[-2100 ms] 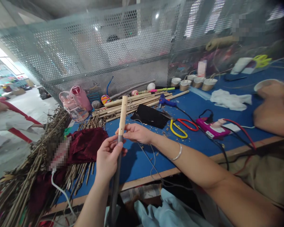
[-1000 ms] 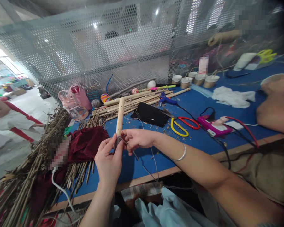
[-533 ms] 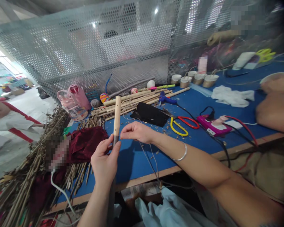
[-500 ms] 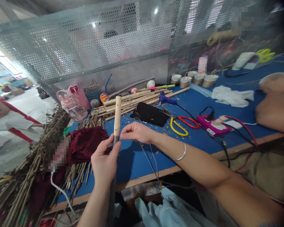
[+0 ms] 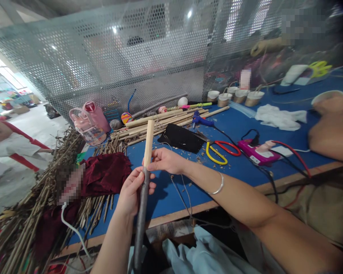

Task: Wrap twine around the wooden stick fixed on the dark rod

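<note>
A wooden stick (image 5: 149, 142) stands nearly upright before me, its upper end pale bare wood. Below, it is covered by a dark grey sleeve-like layer (image 5: 142, 224) running down to my lap. My left hand (image 5: 133, 188) is wrapped around the grey part just under the bare wood, thumb in front and fingertips showing on the far side. At the border between wood and grey, my right hand (image 5: 168, 161) pinches the stick from the right, its thumb on the near face. Whether a thread or something else small is in that pinch, I cannot tell.
Scissors (image 5: 217, 152), a black cloth (image 5: 181, 137), a blue glue gun (image 5: 201, 120) and pale sticks (image 5: 165, 118) lie behind. A purple power strip (image 5: 258, 152) with cables is at right, beside another person's arm (image 5: 331, 133). Dark red cloth (image 5: 105, 175) covers dry stalks at left.
The stick has turned, so the holes in its bare wood no longer show, and its top leans further right. My left hand has shifted right and re-gripped; my right fingers now reach round the stick.
</note>
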### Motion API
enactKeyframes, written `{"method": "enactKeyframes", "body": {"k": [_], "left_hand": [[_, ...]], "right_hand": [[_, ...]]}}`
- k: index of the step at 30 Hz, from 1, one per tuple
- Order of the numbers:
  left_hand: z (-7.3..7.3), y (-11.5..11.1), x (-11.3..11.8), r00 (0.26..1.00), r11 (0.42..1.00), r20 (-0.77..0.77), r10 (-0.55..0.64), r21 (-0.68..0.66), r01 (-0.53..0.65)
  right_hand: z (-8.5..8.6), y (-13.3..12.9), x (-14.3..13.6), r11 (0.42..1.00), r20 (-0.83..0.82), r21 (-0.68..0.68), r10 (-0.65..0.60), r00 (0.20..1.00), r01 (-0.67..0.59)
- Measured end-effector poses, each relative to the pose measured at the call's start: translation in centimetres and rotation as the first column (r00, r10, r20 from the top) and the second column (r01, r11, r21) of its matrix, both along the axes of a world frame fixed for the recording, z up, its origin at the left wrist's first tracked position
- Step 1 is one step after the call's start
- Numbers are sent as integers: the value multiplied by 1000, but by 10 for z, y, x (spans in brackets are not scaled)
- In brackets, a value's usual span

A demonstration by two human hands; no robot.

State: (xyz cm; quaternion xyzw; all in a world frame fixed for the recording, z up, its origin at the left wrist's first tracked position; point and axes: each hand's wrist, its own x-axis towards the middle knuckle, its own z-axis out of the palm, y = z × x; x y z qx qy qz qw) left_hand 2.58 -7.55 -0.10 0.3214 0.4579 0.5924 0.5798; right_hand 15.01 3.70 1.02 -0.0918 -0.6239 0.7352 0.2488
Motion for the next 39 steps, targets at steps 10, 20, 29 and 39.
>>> {"method": "enactKeyframes", "body": {"k": [10, 20, 29, 39], "left_hand": [[3, -10, 8, 927, 982, -328, 185, 90, -164], [1, -14, 16, 588, 840, -599, 543, 386, -382], [4, -17, 11, 657, 852, -543, 522, 366, -375], [-2, -6, -1, 987, 992, -127, 99, 93, -87]], "right_hand": [[-3, -1, -1, 996, -34, 22, 85, 996, -84], [-2, -8, -7, 1000, -24, 8, -14, 1000, 14], [-8, -17, -8, 990, -77, -50, 128, 989, -133], [-11, -8, -6, 992, -93, -48, 116, 989, -121]]}}
